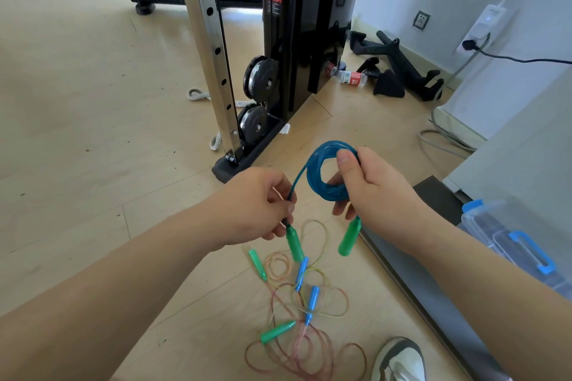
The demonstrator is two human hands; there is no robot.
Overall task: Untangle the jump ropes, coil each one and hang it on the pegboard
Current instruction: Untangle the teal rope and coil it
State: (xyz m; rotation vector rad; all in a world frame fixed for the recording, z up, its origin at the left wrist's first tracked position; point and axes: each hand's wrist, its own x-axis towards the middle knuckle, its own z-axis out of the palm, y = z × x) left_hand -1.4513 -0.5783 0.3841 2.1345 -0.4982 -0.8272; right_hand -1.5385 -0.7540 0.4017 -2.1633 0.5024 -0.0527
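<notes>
1. On the pale wooden floor (154,257) nearest, thin pink and yellow jump ropes (297,346) lay tangled, awaiting sorting.
2. Above, the left grip (253,204) pinched taut the tail of the translucent blue jump rope (322,185); the right grip (371,189) clasped its coil, holding the loops together.
3. Beyond, no pegboard showed.

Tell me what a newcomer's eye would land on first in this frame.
The coiled blue jump rope stands out mid-frame, gripped by the right hand, the left hand pinching its loose strand above a green handle. Below them a tangle of thin pink and yellow ropes lies on the wooden floor; a black cable machine rises behind.
</notes>
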